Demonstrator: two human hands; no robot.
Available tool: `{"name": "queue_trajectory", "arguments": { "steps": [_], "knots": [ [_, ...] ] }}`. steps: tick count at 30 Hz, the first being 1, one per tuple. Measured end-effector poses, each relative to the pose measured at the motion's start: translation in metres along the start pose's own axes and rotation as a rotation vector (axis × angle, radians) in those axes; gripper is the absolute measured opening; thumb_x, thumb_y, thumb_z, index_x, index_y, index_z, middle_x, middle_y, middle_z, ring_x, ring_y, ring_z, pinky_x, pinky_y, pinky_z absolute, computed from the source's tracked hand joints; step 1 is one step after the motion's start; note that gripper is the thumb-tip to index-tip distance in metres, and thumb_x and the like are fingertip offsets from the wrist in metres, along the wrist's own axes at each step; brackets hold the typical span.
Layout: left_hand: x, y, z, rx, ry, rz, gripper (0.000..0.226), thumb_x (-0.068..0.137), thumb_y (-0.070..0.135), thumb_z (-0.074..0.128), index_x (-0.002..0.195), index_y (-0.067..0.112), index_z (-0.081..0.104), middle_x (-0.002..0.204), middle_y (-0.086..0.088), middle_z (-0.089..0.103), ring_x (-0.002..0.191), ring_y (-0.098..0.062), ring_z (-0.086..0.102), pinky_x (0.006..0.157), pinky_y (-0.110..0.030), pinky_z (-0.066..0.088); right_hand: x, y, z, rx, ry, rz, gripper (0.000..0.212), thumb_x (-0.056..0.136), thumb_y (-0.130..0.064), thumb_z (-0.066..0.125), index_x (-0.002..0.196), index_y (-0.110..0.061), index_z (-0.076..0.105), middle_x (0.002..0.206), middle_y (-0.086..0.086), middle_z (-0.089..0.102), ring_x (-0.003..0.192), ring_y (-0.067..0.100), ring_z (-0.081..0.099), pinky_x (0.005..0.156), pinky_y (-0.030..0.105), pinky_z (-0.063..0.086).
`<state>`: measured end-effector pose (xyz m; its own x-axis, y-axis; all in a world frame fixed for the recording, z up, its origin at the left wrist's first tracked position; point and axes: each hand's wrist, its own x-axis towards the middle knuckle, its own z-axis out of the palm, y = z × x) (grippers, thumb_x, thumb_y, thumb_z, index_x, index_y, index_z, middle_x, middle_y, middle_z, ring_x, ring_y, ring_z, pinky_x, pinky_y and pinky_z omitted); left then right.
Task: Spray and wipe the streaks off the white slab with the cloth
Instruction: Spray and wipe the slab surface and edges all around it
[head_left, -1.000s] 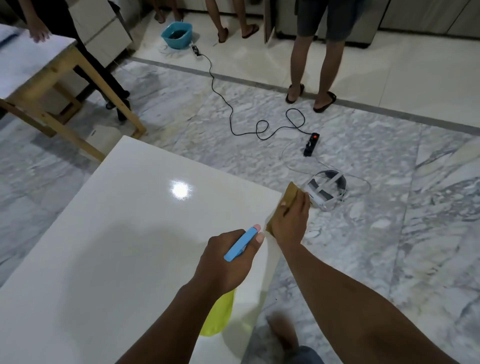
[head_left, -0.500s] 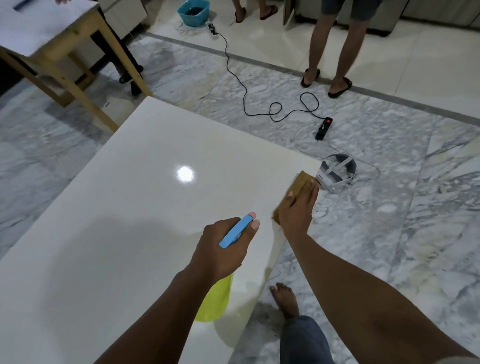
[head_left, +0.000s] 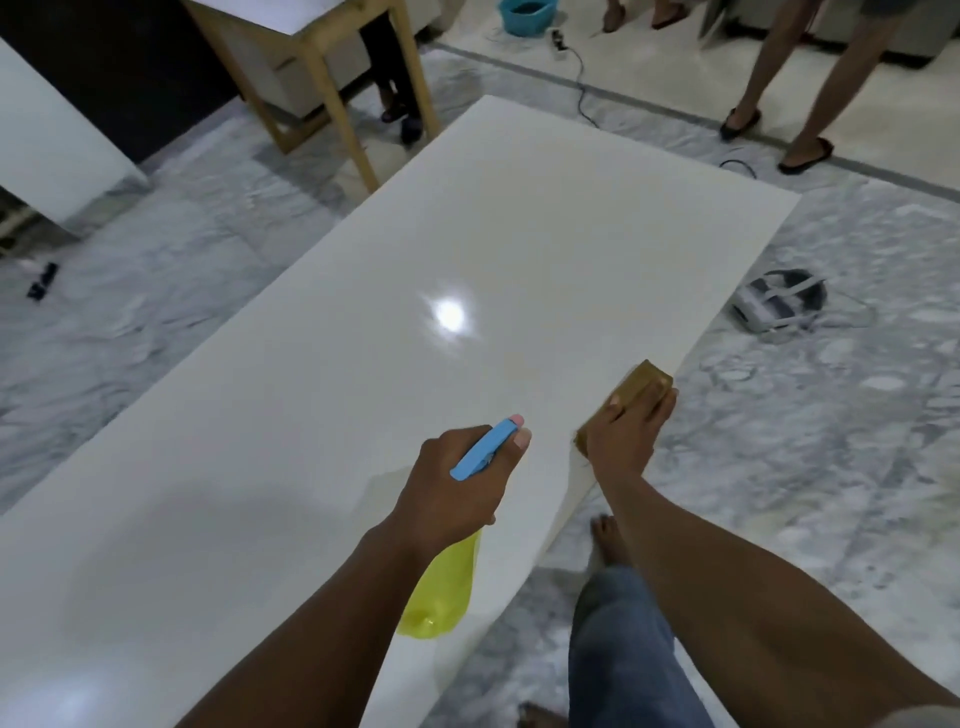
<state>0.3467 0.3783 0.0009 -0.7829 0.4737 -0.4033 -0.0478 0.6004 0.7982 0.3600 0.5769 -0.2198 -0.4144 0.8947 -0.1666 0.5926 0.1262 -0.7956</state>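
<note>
Our right hand (head_left: 621, 441) has slid the folded mustard-brown cloth (head_left: 641, 387) inward from the edge of the glossy white rectangular slab (head_left: 363, 364); the cloth now lies flat under our pressed-down fingers (head_left: 662, 408). Our left hand (head_left: 457, 488) stays curled around the yellow plastic spray bottle with its blue trigger head (head_left: 485, 449), index finger alongside the nozzle. Just ahead of both fingertips we see a faint tan streak (head_left: 524, 366), so spraying there looks next.
</note>
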Motion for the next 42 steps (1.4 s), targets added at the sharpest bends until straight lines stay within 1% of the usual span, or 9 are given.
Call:
{"name": "queue_trajectory", "arguments": {
  "steps": [5,9,14,17,22,25,31,36,42],
  "knots": [
    [-0.051,-0.054,-0.048,-0.063,0.065,-0.043,0.009,0.1,0.048,0.068,0.104,0.044,0.075,0.098,-0.024,0.074,0.063,-0.017,0.066,0.053,-0.025,0.059,-0.08,0.0,0.016,-0.016,0.009,0.017,0.064,0.103,-0.03,0.034,0.157,-0.007,0.007,0.165,0.016,0.005,0.147,0.039,0.023,0.106,0.057,0.042],
    [-0.063,-0.088,-0.076,-0.042,0.081,-0.051,0.038,0.099,0.052,0.068,0.111,0.017,0.08,0.098,-0.024,0.075,0.057,-0.019,0.069,0.059,-0.032,0.065,-0.11,0.002,0.024,-0.036,0.046,0.037,0.063,0.105,-0.032,0.033,0.158,-0.009,0.007,0.165,0.014,0.005,0.147,0.037,0.023,0.106,0.055,0.042],
    [-0.068,-0.111,-0.105,-0.081,0.012,0.011,0.01,0.101,0.05,0.067,0.093,0.049,0.074,0.097,-0.026,0.074,0.056,-0.02,0.069,0.065,-0.042,0.068,-0.129,0.0,0.03,-0.081,0.083,0.05,0.062,0.104,-0.034,0.032,0.158,-0.012,0.009,0.166,0.011,0.008,0.146,0.035,0.025,0.105,0.057,0.041],
    [-0.077,-0.126,-0.124,-0.025,-0.019,0.029,0.024,0.101,0.053,0.066,0.1,0.033,0.079,0.099,-0.026,0.074,0.055,-0.021,0.064,0.068,-0.046,0.068,-0.157,0.003,0.035,-0.103,0.089,0.094,0.062,0.104,-0.035,0.031,0.158,-0.013,0.009,0.166,0.01,0.007,0.147,0.035,0.025,0.105,0.058,0.039],
    [-0.105,-0.148,-0.154,-0.075,-0.03,0.019,0.023,0.1,0.054,0.067,0.101,0.035,0.079,0.099,-0.023,0.075,0.059,-0.031,0.071,0.069,-0.047,0.069,-0.232,0.006,0.044,-0.134,0.043,0.101,0.063,0.105,-0.037,0.03,0.158,-0.016,0.004,0.166,0.006,0.004,0.144,0.037,0.03,0.106,0.059,0.039],
    [-0.124,-0.162,-0.169,-0.058,-0.067,0.055,0.011,0.099,0.056,0.065,0.094,0.049,0.072,0.099,-0.022,0.075,0.052,-0.016,0.065,0.064,-0.035,0.067,-0.269,0.004,0.052,-0.123,0.057,0.12,0.063,0.104,-0.037,0.03,0.158,-0.016,0.005,0.166,0.006,0.005,0.142,0.038,0.033,0.105,0.058,0.039],
    [-0.194,-0.216,-0.197,-0.014,-0.1,0.117,0.012,0.101,0.055,0.062,0.104,0.047,0.071,0.1,-0.022,0.075,0.049,-0.01,0.063,0.054,-0.021,0.06,-0.373,0.013,0.067,-0.098,0.066,0.104,0.063,0.104,-0.034,0.032,0.158,-0.015,0.007,0.166,0.008,0.005,0.142,0.037,0.033,0.104,0.056,0.038],
    [-0.286,-0.281,-0.229,0.02,-0.097,0.143,0.03,0.101,0.055,0.065,0.111,0.03,0.079,0.1,-0.02,0.075,0.052,-0.014,0.064,0.055,-0.026,0.061,-0.493,0.027,0.086,-0.07,0.062,0.106,0.063,0.104,-0.037,0.03,0.158,-0.016,0.007,0.166,0.008,0.005,0.145,0.034,0.03,0.107,0.055,0.037],
    [-0.383,-0.362,-0.279,0.054,-0.076,0.096,0.024,0.101,0.054,0.065,0.111,0.036,0.078,0.096,-0.021,0.075,0.048,-0.014,0.064,0.059,-0.033,0.065,-0.625,0.037,0.111,-0.049,0.042,0.097,0.062,0.104,-0.035,0.032,0.158,-0.014,0.008,0.166,0.008,0.005,0.145,0.035,0.029,0.106,0.056,0.038]
  ]
}}
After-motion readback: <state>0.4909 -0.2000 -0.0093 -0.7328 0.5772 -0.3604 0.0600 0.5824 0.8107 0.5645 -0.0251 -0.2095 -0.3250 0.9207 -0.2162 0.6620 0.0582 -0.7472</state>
